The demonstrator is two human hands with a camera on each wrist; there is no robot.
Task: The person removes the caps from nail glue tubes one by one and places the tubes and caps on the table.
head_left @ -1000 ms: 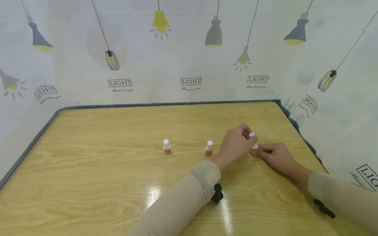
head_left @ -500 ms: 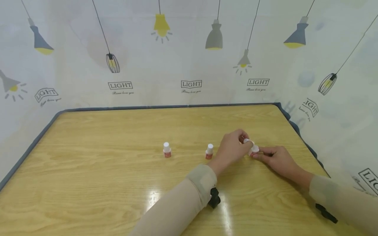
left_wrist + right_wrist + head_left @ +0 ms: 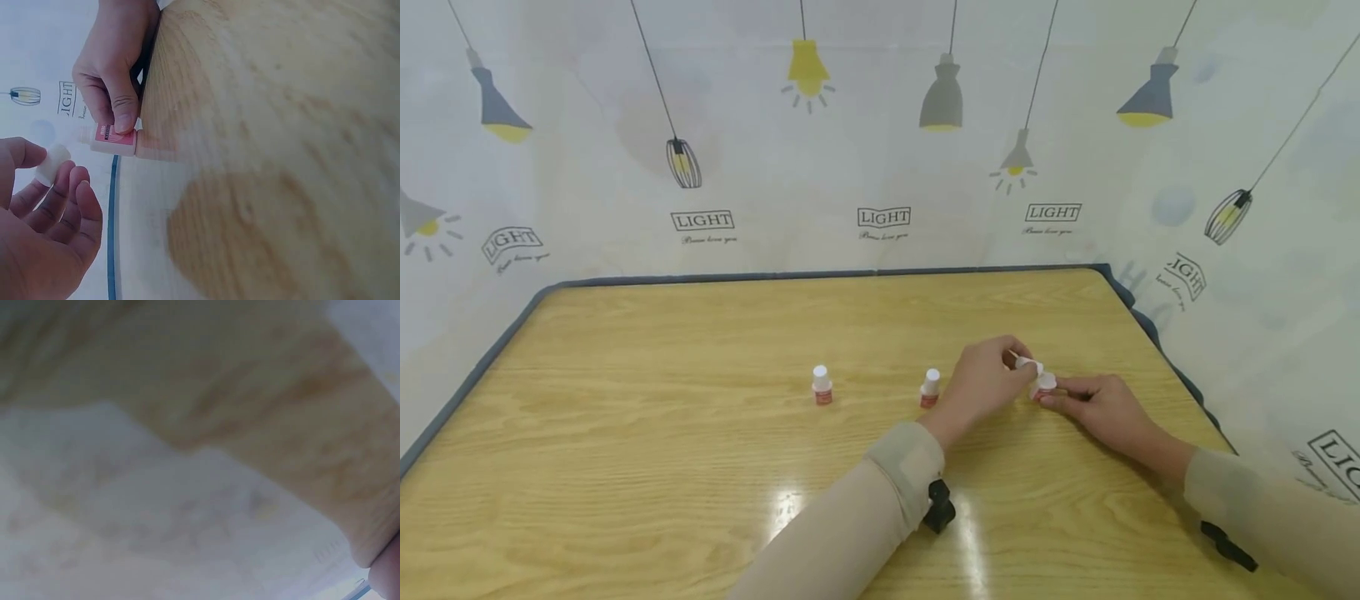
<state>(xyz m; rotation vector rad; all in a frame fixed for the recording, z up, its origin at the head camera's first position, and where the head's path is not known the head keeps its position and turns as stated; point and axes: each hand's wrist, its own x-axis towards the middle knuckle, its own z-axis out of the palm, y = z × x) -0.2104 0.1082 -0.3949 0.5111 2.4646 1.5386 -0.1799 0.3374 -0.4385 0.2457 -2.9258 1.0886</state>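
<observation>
A small white bottle with a red label (image 3: 1043,387) stands at the right of the table, its top uncapped. My right hand (image 3: 1107,408) holds it by the sides between thumb and fingers. Just above and left of the bottle, my left hand (image 3: 988,379) pinches a white cap (image 3: 52,165), tilted and apart from the bottle's neck. The left wrist view shows the right thumb across the red label (image 3: 111,135). Only a blurred bit of hand (image 3: 386,572) shows at the corner of the right wrist view.
Two more capped bottles stand upright on the wooden table (image 3: 662,467): one near the middle (image 3: 823,386), another (image 3: 930,389) close to the left wrist. A pale lamp-printed curtain (image 3: 760,167) borders the table's back and sides.
The cap, upright over the bottle a second ago, has come off to the left and tilted in my left hand. My right hand keeps hold of the bottle.
</observation>
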